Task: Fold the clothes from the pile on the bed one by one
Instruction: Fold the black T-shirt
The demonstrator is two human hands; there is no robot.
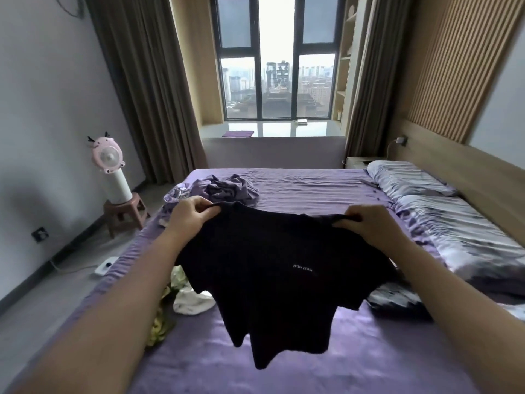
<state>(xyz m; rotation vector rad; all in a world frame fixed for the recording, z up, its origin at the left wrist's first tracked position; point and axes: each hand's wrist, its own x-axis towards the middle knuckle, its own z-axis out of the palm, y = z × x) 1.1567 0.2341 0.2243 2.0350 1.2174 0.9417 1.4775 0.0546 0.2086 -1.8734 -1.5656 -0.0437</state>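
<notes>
While both bare arms reach forward over the bed (355,359), a black T-shirt (270,268) hangs in the air between them, spread wide from left to right. Its held edge is on top and its loose cloth trails down toward the viewer; small white lettering on it reads upside down. The left hand (190,213) has a narrow grip, pinching the shirt's upper left edge. The right hand (369,223) pinches the upper right edge the same way. Beneath, on the purple sheet, lies a small pile of white and yellow-green clothes (181,300). Farther off sits one crumpled purple garment (227,187). Two patterned pillows (409,177) lie at right. Beyond are one pink fan (109,155) on a stool and one window (277,58).
</notes>
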